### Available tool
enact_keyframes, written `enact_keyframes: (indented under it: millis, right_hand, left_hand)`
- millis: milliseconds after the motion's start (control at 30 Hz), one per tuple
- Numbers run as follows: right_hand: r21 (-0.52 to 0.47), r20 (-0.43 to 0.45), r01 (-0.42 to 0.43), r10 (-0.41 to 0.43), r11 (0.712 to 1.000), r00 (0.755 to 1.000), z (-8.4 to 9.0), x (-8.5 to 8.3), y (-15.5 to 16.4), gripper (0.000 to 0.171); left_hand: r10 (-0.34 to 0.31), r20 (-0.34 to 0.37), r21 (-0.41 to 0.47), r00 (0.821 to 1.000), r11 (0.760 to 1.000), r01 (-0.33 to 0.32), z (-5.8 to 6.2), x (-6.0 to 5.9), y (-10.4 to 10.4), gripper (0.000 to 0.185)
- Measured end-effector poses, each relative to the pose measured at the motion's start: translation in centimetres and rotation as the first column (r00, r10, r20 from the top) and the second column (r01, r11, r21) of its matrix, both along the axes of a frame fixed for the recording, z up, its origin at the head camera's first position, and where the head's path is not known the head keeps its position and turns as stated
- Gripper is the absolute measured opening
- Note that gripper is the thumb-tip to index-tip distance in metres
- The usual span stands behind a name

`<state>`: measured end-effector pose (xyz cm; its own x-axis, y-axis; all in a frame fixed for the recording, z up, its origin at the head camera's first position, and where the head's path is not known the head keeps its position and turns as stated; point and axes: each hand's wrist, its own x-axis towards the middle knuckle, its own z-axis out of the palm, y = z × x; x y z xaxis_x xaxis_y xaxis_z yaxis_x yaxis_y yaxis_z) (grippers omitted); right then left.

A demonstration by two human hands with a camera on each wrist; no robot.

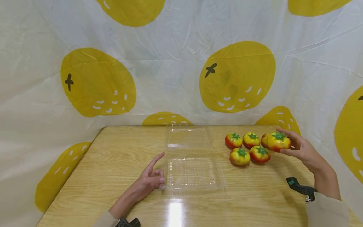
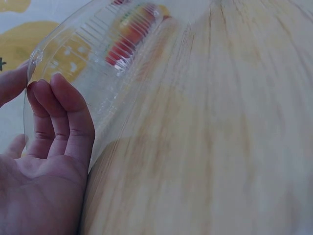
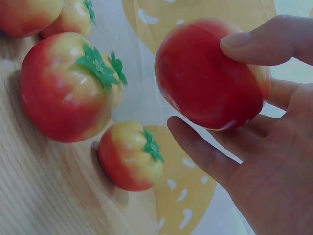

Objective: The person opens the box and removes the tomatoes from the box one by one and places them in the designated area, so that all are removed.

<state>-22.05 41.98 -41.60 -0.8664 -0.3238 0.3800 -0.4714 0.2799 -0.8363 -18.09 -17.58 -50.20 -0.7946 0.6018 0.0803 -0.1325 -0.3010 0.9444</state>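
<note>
My right hand (image 1: 304, 153) grips a toy tomato (image 3: 208, 73), red and yellow with a green star-shaped leaf top. The thumb lies on one side of it and the fingers round the other. In the head view it overlaps another tomato behind it. Several matching toy tomatoes (image 1: 240, 156) sit close together on the table to its left. A clear plastic clamshell box (image 1: 195, 186) lies unfolded on the table, lid half away from me. My left hand (image 1: 146, 183) holds the box's left rim with curled fingers, while the index finger points straight along the edge.
The wooden table (image 1: 107, 157) reaches back to a white curtain (image 1: 167, 78) printed with large yellow fruit. The curtain also hangs along both sides. Black straps (image 1: 302, 188) sit on the wrists. A bright light reflection lies on the table in front of the box.
</note>
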Motion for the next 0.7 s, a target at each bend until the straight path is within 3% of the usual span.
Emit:
enact_keyframes:
  millis: [367, 700]
  right_hand:
    - [0.148, -0.006, 0.111, -0.112, 0.983, 0.994, -0.6, 0.1, 1.6, 0.073]
    - [0.064, 0.053, 0.107, -0.111, 0.992, 0.992, -1.8, -0.1, 2.8, 0.072]
  left_hand:
    - [0.009, 0.001, -0.005, 1.000, 1.000, -0.009, 0.0, 0.0, 0.0, 0.097]
    - [0.010, -0.001, -0.012, 1.000, 1.000, -0.010, 0.1, 0.1, 0.1, 0.097]
